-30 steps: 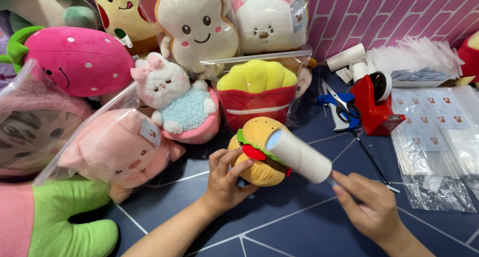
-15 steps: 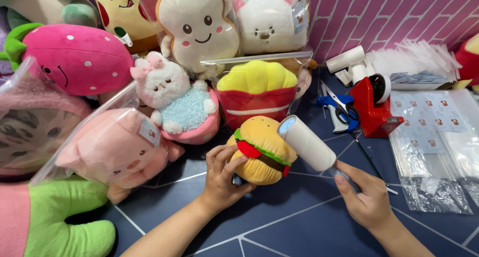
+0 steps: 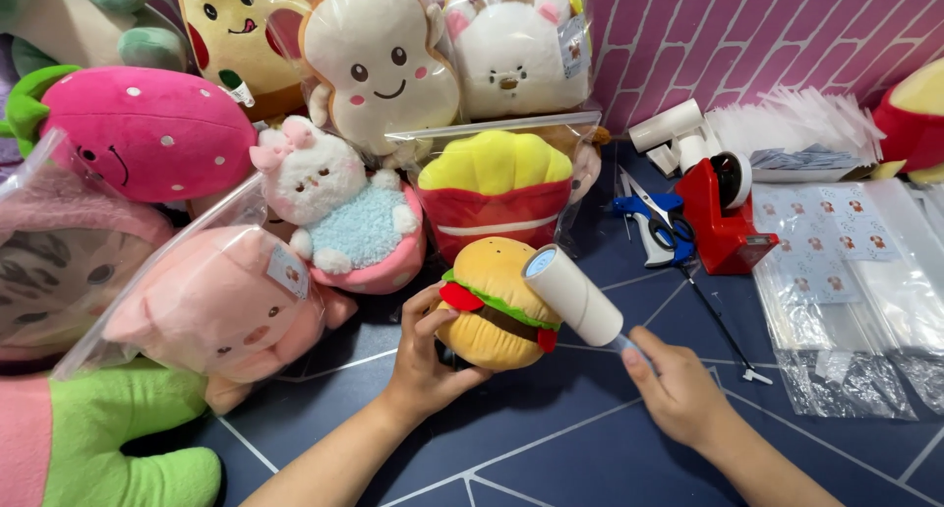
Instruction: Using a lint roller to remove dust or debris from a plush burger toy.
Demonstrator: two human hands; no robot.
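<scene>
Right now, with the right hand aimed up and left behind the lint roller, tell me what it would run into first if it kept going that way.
Most likely the hamburger plush: the right hand holds the lint roller, whose white roll already lies against it. Beyond sits the fries plush, though depth is hard to judge.

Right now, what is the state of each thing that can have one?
Left hand: gripping the burger plush.
Right hand: holding the lint roller by its handle.
Lint roller: tilted, resting against the burger plush.
Burger plush: unbagged, on the table.
Pink pig plush: inside a clear bag.
Blue scissors: lying flat.
</scene>
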